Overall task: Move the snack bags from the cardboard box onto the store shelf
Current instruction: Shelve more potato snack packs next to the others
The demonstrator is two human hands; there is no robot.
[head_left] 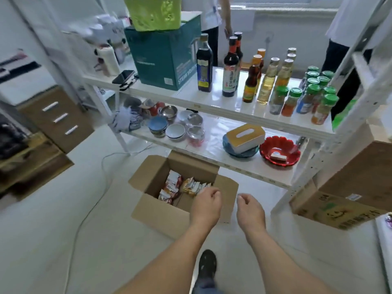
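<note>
Two bare hands, both empty, fingers loosely curled. Left hand [206,200] over the near right corner of the open cardboard box [157,211] on the floor, grasping nothing. Right hand [249,205] just beside it, past the box's right flap, also holding nothing. Snack bags [182,186] inside the box, just left of and beyond the left hand, lying in a loose heap. Store shelf [222,98] beyond both hands, white, in two tiers: bottles [230,68] and green-capped jars [318,96] on the upper one, bowls [167,126] and a red dish [280,150] on the lower. A second closed carton [339,200] on the floor to the right of the right hand.
</note>
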